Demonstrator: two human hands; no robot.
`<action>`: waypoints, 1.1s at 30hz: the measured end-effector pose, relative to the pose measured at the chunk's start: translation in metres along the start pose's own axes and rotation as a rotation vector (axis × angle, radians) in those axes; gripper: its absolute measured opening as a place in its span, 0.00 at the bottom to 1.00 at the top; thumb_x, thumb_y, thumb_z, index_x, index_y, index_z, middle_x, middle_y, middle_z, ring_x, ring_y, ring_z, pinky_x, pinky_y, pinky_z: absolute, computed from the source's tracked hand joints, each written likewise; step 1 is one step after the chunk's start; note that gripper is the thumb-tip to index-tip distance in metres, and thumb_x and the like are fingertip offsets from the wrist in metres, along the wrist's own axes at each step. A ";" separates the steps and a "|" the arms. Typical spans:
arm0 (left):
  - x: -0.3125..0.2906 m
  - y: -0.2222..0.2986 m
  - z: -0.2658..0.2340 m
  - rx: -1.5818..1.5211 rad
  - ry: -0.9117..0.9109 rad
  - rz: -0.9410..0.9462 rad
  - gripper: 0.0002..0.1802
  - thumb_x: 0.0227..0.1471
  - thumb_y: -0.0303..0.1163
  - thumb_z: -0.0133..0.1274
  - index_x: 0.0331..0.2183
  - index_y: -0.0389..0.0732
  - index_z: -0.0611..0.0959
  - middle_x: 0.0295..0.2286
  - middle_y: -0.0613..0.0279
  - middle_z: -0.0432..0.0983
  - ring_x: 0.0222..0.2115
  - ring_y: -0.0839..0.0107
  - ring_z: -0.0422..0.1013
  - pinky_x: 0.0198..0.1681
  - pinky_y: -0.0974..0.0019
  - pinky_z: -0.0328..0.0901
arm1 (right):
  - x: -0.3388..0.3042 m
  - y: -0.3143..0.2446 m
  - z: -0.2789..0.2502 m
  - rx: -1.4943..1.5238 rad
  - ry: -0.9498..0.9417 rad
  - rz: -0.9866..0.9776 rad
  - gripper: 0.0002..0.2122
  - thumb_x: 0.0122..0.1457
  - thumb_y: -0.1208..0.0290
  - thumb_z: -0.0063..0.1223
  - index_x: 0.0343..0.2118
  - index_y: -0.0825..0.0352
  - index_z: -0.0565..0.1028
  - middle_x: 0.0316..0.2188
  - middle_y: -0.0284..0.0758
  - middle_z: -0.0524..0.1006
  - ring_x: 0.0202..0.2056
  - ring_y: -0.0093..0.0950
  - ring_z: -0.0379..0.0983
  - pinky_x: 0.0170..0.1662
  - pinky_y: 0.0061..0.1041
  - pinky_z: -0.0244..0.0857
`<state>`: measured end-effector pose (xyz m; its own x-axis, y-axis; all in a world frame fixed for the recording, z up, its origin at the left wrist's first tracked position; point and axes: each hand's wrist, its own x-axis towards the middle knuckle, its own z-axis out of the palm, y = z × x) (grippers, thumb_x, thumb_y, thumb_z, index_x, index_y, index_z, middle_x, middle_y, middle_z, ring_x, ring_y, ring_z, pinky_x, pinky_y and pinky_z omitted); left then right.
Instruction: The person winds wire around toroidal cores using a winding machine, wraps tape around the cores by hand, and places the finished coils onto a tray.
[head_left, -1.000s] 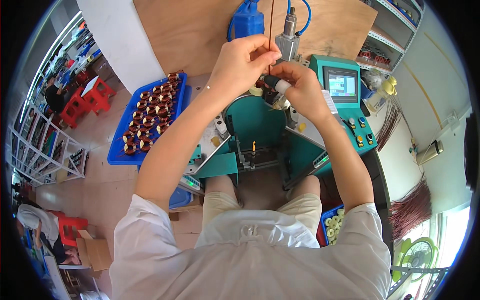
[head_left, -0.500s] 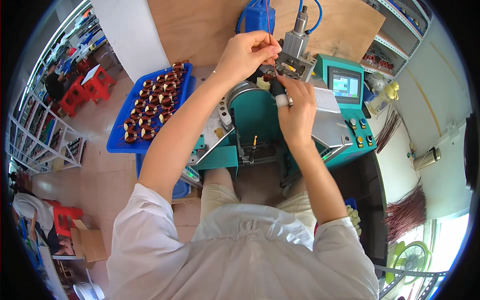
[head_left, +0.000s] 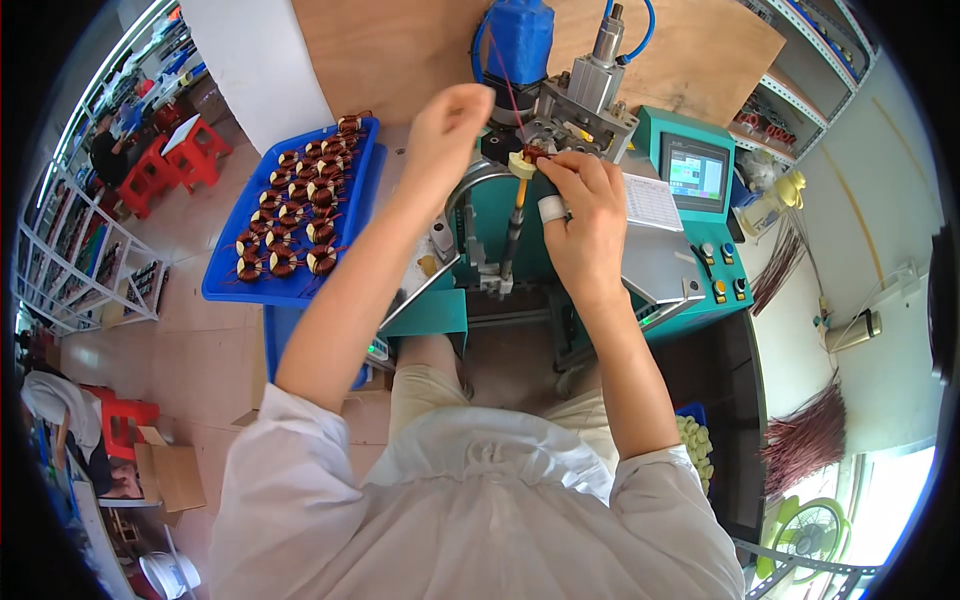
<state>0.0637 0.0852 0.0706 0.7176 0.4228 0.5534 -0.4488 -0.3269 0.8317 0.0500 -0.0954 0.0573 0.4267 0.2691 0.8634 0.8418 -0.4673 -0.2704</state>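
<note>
- The teal winding machine stood at the middle of the surface, and both hands worked at its top, under the blue motor housing and the metal cylinder.
- The left hand was raised beside the winding head, fingers drawn together; whether it pinched the thin red wire that ran up there could not be told.
- The right hand, one finger wrapped in white tape, closed its fingertips on a small pale ring core at the head.
- The core looked cream-yellow, with dark reddish wire on its far side, and sat atop a slim shaft.
- Room was tight: the head's metal block lay just behind the fingers, and the control box with its screen stood close on the right.
- A blue tray of wound copper coils took up the surface's left edge, well apart from the hands.
</note>
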 end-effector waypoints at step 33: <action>-0.010 0.059 -0.021 0.716 -0.505 0.280 0.11 0.51 0.40 0.56 0.30 0.42 0.78 0.19 0.54 0.75 0.20 0.56 0.72 0.23 0.58 0.64 | -0.027 0.008 0.008 0.113 0.134 0.089 0.23 0.37 0.88 0.44 0.40 0.69 0.77 0.41 0.40 0.73 0.44 0.41 0.68 0.49 0.34 0.63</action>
<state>0.0190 0.0792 0.1153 0.8552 -0.1150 0.5053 -0.3251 -0.8784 0.3502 0.0481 -0.0996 0.0286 0.4599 0.1133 0.8807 0.8377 -0.3843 -0.3880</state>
